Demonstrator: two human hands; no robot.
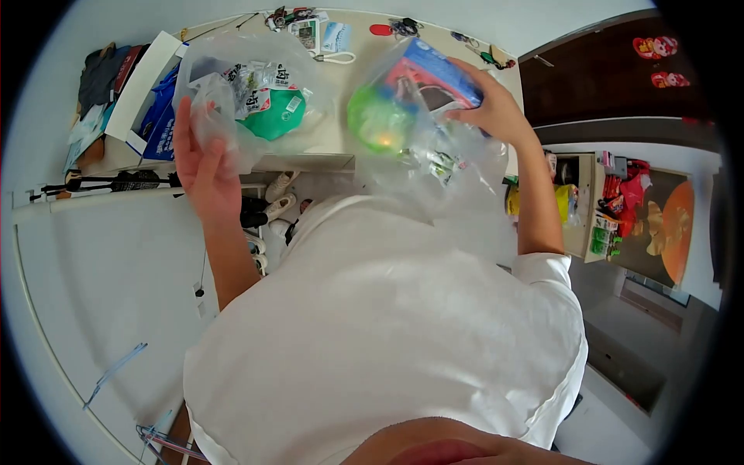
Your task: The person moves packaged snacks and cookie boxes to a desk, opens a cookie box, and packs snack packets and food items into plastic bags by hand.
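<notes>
My left hand (203,159) grips the near left edge of a translucent plastic bag (306,70), its fingers behind the film and its thumb in front. Inside that bag lie several small printed packets (260,81) and a green item with a white label (280,116). My right hand (496,112) is closed around the right side of a blue and pink box (435,71), held above the shelf top. A round, shiny, light-green thing (380,118) sits left of the box, its kind unclear. Crinkled clear plastic (473,167) hangs below my right hand.
An open white box (143,93) with blue packaging stands at left beside dark folded items. Along the back of the shelf top (353,85) lie keys, cards and a red tag (380,29). Shoes (279,198) sit beneath. A dark door (597,70) is at right.
</notes>
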